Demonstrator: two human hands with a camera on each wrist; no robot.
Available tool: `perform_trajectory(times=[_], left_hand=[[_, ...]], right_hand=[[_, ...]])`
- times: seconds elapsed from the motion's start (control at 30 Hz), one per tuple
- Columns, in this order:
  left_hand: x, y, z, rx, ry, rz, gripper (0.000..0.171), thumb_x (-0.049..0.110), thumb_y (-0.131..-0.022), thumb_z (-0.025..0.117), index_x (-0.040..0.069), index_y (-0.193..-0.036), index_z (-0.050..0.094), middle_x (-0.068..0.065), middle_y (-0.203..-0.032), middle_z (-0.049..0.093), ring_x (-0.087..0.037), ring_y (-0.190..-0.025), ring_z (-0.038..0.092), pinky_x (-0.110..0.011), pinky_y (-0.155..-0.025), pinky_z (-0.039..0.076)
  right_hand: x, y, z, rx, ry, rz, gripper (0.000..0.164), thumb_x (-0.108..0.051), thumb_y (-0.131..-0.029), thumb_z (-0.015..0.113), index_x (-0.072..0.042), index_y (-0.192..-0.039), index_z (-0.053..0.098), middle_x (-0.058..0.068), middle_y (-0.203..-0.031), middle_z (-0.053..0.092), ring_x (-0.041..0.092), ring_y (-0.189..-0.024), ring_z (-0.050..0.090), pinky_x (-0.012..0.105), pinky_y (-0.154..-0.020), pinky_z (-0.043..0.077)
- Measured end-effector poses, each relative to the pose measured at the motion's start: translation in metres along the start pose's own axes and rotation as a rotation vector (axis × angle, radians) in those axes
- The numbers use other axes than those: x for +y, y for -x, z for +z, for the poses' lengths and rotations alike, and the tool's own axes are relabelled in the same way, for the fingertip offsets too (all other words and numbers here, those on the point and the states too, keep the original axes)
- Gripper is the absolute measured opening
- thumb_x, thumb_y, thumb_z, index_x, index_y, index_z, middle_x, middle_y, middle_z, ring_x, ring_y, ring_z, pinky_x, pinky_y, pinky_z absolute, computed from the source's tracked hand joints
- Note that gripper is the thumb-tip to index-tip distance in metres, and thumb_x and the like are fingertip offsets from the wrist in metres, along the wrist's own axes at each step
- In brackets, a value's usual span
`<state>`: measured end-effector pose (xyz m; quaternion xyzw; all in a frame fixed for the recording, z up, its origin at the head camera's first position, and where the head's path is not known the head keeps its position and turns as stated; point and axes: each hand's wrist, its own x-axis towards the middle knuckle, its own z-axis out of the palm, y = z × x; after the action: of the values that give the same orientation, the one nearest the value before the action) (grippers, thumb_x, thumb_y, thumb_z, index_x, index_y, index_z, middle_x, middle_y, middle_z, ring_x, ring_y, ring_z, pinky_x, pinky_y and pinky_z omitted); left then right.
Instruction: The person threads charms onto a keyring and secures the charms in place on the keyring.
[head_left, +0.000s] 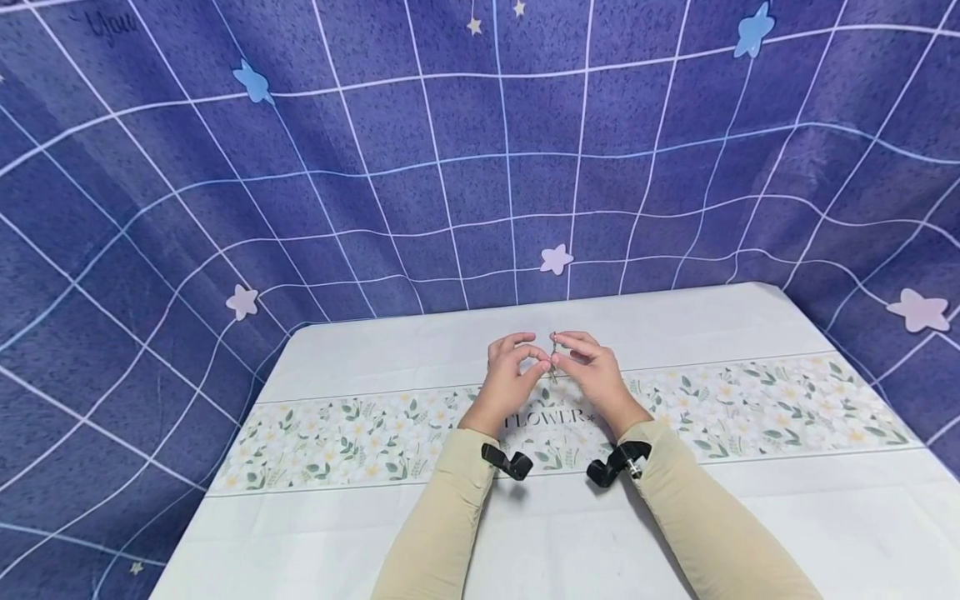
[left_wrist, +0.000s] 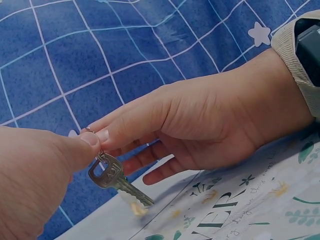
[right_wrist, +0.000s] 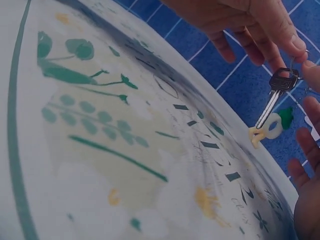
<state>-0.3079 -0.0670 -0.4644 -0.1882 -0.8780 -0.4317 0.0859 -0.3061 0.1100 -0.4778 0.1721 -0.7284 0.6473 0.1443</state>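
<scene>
A metal key [left_wrist: 111, 172] hangs below a thin ring [left_wrist: 101, 147] between both hands, over the middle of the table. A small charm [right_wrist: 274, 125] in white, green and yellow, duck-like in shape, dangles beside the key [right_wrist: 274, 97] in the right wrist view. My left hand [head_left: 512, 383] pinches the ring with thumb and index finger. From the other side, my right hand [head_left: 598, 379] pinches it too, fingertips nearly meeting the left ones. The fingertips partly cover the ring. In the head view, the key and charm are too small for detail.
Below the hands lies a white table cover [head_left: 337, 533] with a floral band [head_left: 330, 446] and printed lettering. A blue curtain [head_left: 465, 192] with a grid and stars hangs behind the table and at its sides. Black wrist mounts [head_left: 507, 461] sit on both sleeves.
</scene>
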Motion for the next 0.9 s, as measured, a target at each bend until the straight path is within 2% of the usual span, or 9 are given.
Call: perform_trajectory(times=[0.07, 0.13, 0.3, 0.4, 0.57, 0.8, 0.9], left_hand=[[0.000, 0.000, 0.000, 0.002, 0.003, 0.003, 0.010, 0.025, -0.098, 0.068, 0.016, -0.096, 0.073, -0.004, -0.145, 0.051, -0.032, -0.143, 0.027, -0.056, -0.116, 0.023], [0.000, 0.000, 0.000, 0.006, 0.007, 0.005, 0.010, 0.025, -0.098, 0.068, 0.016, -0.096, 0.073, -0.004, -0.145, 0.051, -0.032, -0.143, 0.028, -0.056, -0.116, 0.023], [0.001, 0.000, -0.001, 0.006, 0.017, -0.003, 0.010, 0.025, -0.098, 0.068, 0.016, -0.096, 0.072, -0.004, -0.145, 0.051, -0.032, -0.143, 0.027, -0.056, -0.116, 0.024], [0.002, 0.000, -0.001, 0.001, 0.020, -0.009, 0.010, 0.024, -0.098, 0.068, 0.016, -0.096, 0.072, -0.004, -0.146, 0.051, -0.032, -0.143, 0.027, -0.056, -0.116, 0.024], [0.002, 0.001, -0.002, -0.003, 0.029, -0.007, 0.009, 0.023, -0.098, 0.068, 0.015, -0.096, 0.072, -0.006, -0.145, 0.051, -0.033, -0.143, 0.027, -0.057, -0.115, 0.024], [0.001, 0.000, -0.001, -0.006, 0.036, -0.004, 0.010, 0.023, -0.098, 0.068, 0.015, -0.096, 0.072, -0.008, -0.146, 0.051, -0.033, -0.143, 0.026, -0.056, -0.115, 0.024], [0.000, 0.000, -0.001, -0.009, 0.038, -0.009, 0.010, 0.024, -0.099, 0.067, 0.015, -0.096, 0.072, -0.006, -0.146, 0.051, -0.032, -0.143, 0.026, -0.057, -0.115, 0.024]], right_hand=[[0.010, -0.003, 0.000, 0.016, -0.056, 0.031, 0.034, 0.001, -0.091, 0.072, 0.008, -0.124, 0.066, 0.024, -0.131, 0.061, 0.006, -0.116, 0.057, 0.056, -0.107, 0.041], [0.021, -0.005, 0.000, 0.029, -0.100, 0.062, 0.034, 0.000, -0.091, 0.073, 0.006, -0.124, 0.067, 0.022, -0.132, 0.061, 0.003, -0.115, 0.056, 0.053, -0.108, 0.040], [0.026, -0.006, 0.000, 0.051, -0.153, 0.122, 0.032, -0.006, -0.093, 0.073, 0.006, -0.122, 0.068, 0.018, -0.133, 0.062, 0.007, -0.118, 0.056, 0.028, -0.104, 0.044], [0.027, -0.006, 0.000, 0.051, -0.177, 0.144, 0.030, -0.007, -0.094, 0.071, 0.008, -0.120, 0.068, 0.020, -0.134, 0.061, 0.007, -0.119, 0.056, 0.020, -0.102, 0.043], [0.024, -0.006, -0.001, 0.040, -0.198, 0.171, 0.027, -0.002, -0.095, 0.069, 0.012, -0.118, 0.067, 0.025, -0.135, 0.058, 0.007, -0.116, 0.057, 0.019, -0.101, 0.044], [-0.007, -0.002, -0.001, 0.023, -0.195, 0.195, 0.028, -0.001, -0.095, 0.067, 0.018, -0.115, 0.064, 0.030, -0.133, 0.058, 0.009, -0.116, 0.058, 0.019, -0.101, 0.044], [-0.009, -0.001, -0.001, 0.014, -0.206, 0.194, 0.027, 0.000, -0.095, 0.067, 0.019, -0.115, 0.064, 0.031, -0.132, 0.058, 0.008, -0.114, 0.058, 0.020, -0.101, 0.044]])
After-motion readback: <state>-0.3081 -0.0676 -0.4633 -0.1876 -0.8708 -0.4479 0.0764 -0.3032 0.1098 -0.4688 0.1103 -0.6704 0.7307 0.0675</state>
